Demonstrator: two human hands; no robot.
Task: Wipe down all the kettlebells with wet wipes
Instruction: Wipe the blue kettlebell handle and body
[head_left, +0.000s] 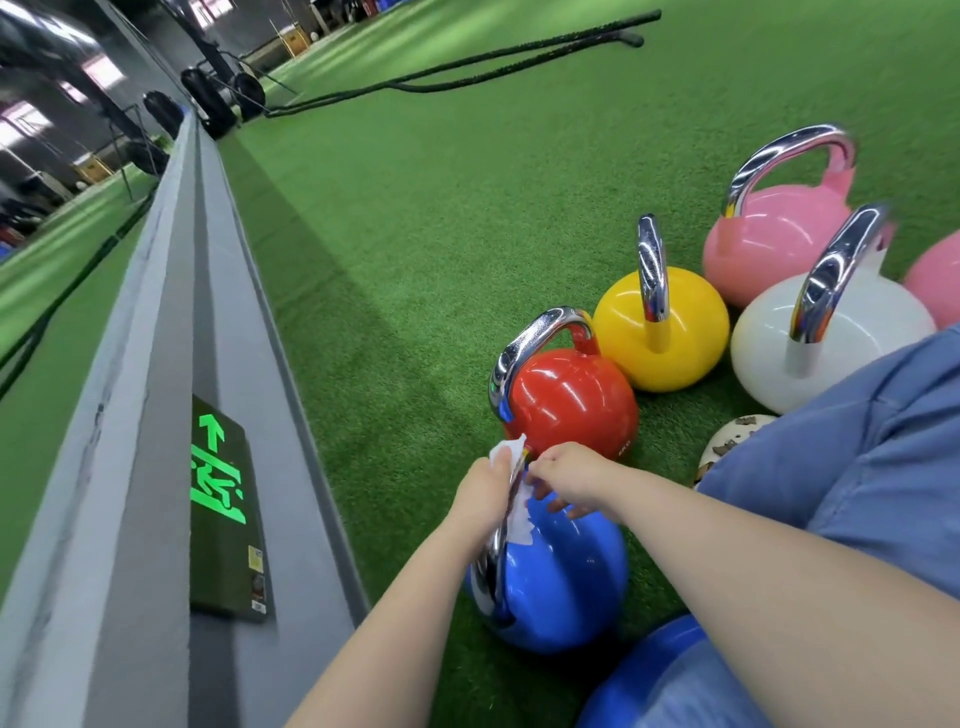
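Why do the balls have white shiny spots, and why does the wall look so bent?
Head view: the white spots are glare from lights overhead, clear on the red kettlebell and the chrome handles. The wide-angle lens bends and tilts the grey ledge. The pink kettlebell handle near the edge looks slightly smeared.

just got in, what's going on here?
A person crouched on green turf is wiping the blue kettlebell nearest them. The left hand holds a white wet wipe against its chrome handle, and the right hand pinches the wipe from the other side. The red, yellow, white and pink kettlebells stand just beyond, with nobody touching them.
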